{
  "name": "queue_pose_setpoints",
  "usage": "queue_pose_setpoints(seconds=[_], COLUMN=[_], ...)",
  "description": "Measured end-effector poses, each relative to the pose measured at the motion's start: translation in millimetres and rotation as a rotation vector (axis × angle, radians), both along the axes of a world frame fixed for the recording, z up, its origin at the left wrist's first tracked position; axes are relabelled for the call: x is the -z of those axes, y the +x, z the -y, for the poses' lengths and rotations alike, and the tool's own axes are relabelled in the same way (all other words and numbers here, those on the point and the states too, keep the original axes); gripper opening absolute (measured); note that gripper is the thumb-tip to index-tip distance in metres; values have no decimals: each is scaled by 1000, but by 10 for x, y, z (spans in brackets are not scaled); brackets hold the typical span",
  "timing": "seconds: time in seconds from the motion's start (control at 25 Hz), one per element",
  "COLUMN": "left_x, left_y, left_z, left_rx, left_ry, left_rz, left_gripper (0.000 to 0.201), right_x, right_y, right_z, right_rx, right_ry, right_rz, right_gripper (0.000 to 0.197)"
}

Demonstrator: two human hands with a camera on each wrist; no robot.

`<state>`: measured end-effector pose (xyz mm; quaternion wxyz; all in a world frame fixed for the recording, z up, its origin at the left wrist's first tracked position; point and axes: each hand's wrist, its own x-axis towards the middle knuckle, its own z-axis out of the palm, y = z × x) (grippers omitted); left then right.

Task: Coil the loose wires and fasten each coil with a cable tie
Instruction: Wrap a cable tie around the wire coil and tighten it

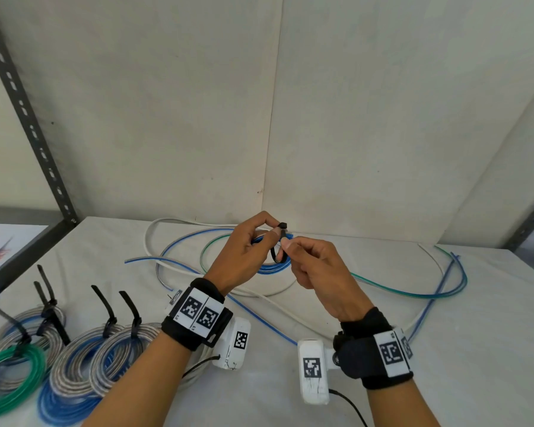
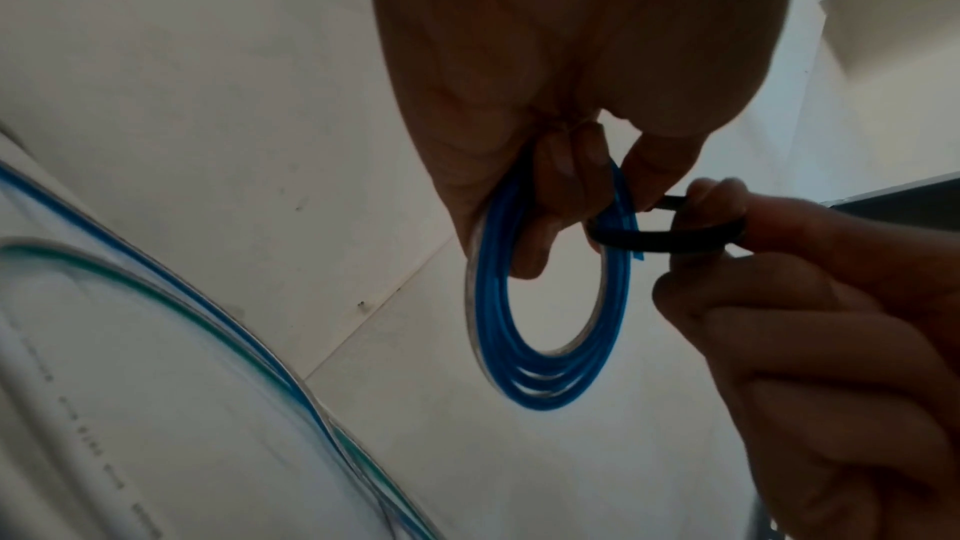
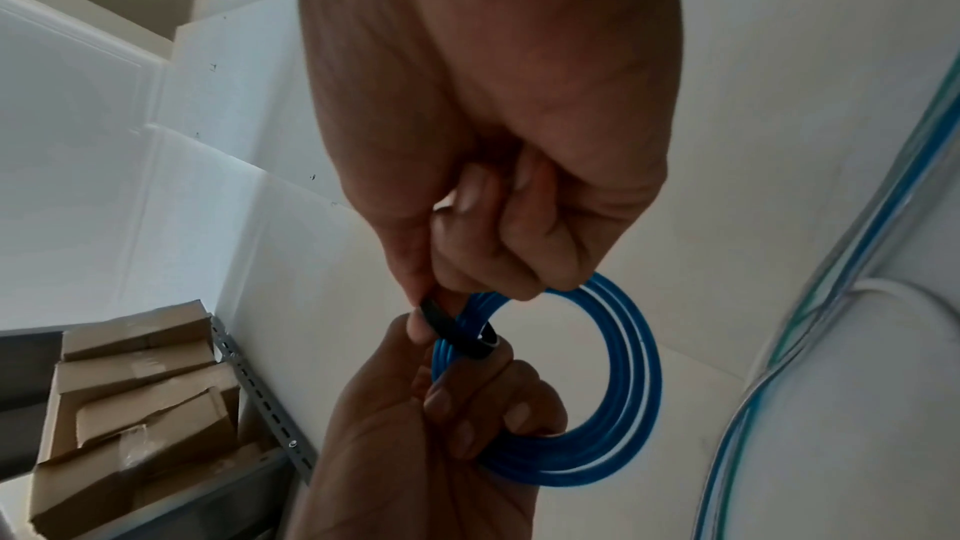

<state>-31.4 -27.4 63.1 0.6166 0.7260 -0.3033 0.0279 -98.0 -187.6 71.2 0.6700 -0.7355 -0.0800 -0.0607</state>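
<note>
A small coil of blue wire (image 1: 275, 266) (image 2: 550, 343) (image 3: 597, 405) is held above the white table. My left hand (image 1: 244, 251) (image 2: 545, 138) (image 3: 442, 426) grips the coil with its fingers curled through it. A black cable tie (image 1: 279, 241) (image 2: 670, 239) (image 3: 457, 329) loops round the coil's strands, its square head sticking up by the left thumb. My right hand (image 1: 315, 266) (image 2: 805, 282) (image 3: 493, 220) pinches the tie's strap between thumb and forefinger, right beside the left hand.
Several tied coils, grey, blue and green (image 1: 74, 359), lie at the front left of the table (image 1: 413, 349). Loose white, blue and green wires (image 1: 429, 291) sprawl across the back and right. A slotted metal post (image 1: 28, 124) stands at the left; cardboard boxes (image 3: 129, 405) sit beyond it.
</note>
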Motion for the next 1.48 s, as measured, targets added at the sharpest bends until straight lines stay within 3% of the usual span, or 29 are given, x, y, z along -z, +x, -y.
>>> queue_pose_setpoints(seconds=[0.24, 0.4, 0.52, 0.6, 0.68, 0.84, 0.92, 1.08, 1.28, 1.48], left_x=[-19, -37, -34, -25, -9, 8, 18, 66, 38, 6], left_y=[-16, -92, -116, -117, -115, -158, -196, -285, -337, -425], left_z=[0, 24, 55, 61, 77, 127, 166, 256, 305, 399], left_rx=[14, 22, 15, 4, 17, 100, 175, 308, 340, 214], left_ry=[46, 117, 167, 138, 95, 34, 45, 87, -31, -24], left_rz=[43, 159, 203, 170, 115, 32, -8, -94, -207, -102], left_gripper=[23, 16, 14, 14, 15, 14, 15, 22, 28, 44], right_x=[-36, -92, -92, -68, -44, -76, -105, -71, -85, -79], right_y=[-10, -6, -34, -28, -13, -41, -38, 5, -1, -24], right_z=[35, 87, 106, 65, 34, 1, 98, 247, 189, 162], right_rx=[-18, -45, 101, 292, 393, 270, 347, 569, 518, 517], right_ry=[109, 322, 179, 28, 13, 339, 438, 436, 461, 348], right_rz=[-65, -210, -117, 13, 68, -32, -77, 11, 63, 101], right_gripper=[34, 33, 30, 25, 18, 16, 11, 4, 6, 3])
